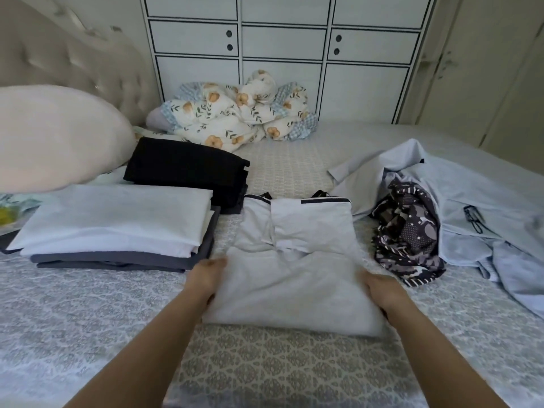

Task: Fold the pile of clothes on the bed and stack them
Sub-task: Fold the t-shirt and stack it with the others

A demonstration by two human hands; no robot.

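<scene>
Hands, two, bare, at the near end of a white garment (294, 278) lying mid-bed. Left hand (206, 279) grips the garment's left edge, thumb on top, fingers tucked under the cloth and hidden; right hand (381, 293) grips the right edge likewise, fingertips out of sight beneath the fold. Both forearms reach in from the lower frame edge, elbows cut off. Garment: near half doubled over toward the far half, the folded edge blurred; dark-trimmed band and two dark straps at its far end. Folded stack (117, 228), just left of the garment: white pieces on top of grey ones, its left corner cut by a pale pillow (56, 136). Black folded item (185, 167), beyond the stack and touching it, its lower layers hard to tell apart. Unfolded pile, right of the garment: dark patterned cloth (407, 234) crumpled just beside it, pale blue shirt (471, 195) spread behind and under that cloth, running off the right frame edge. Floral quilt (238, 116), bundled at the far side of the bed against a white panelled cabinet (282, 39). Patterned bedspread (279, 363): bare strip between garment and near edge, and bare patch between garment and quilt. Tufted headboard (73, 54), upper left, blurred.
</scene>
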